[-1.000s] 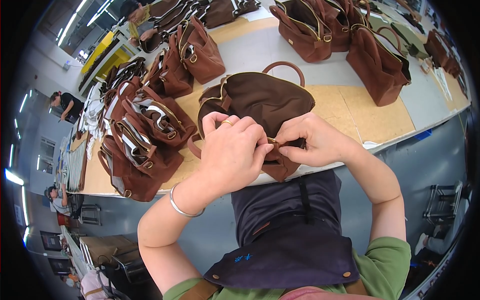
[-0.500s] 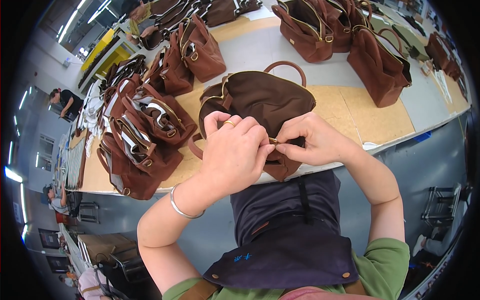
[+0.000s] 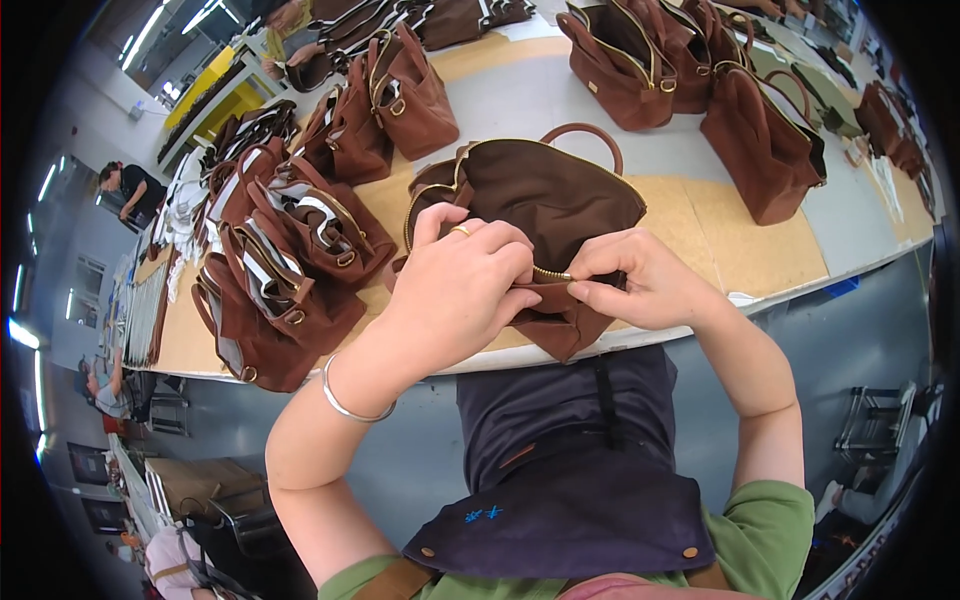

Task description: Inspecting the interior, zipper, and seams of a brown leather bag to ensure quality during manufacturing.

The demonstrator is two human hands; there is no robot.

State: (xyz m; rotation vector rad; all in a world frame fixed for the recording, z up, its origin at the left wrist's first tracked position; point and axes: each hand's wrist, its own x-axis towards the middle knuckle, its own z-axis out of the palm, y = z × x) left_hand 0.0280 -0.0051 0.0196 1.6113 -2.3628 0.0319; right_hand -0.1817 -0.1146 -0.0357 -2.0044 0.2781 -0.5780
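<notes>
An open brown bag (image 3: 535, 185) with dark brown lining lies in front of me, with one handle (image 3: 610, 140) arched at the back. My left hand (image 3: 465, 270) grips the bag's front rim beside the brass zipper, its fingertips partly hidden. My right hand (image 3: 630, 285) pinches the brass zipper (image 3: 550, 275) at its right end between thumb and index finger.
Brown bags stand at left (image 3: 290, 280), back center (image 3: 410, 100) and right (image 3: 760, 150) on the worktable (image 3: 720, 240). Folded dark pieces with white strips (image 3: 450, 20) lie behind. Co-workers are at far left (image 3: 135, 190) and back (image 3: 285, 45). A metal stool (image 3: 870, 415) stands below right.
Both my hands have shifted slightly apart, the right one rightward and the left one down and leftward, exposing more of the zipper. The bag appears slightly farther right.
</notes>
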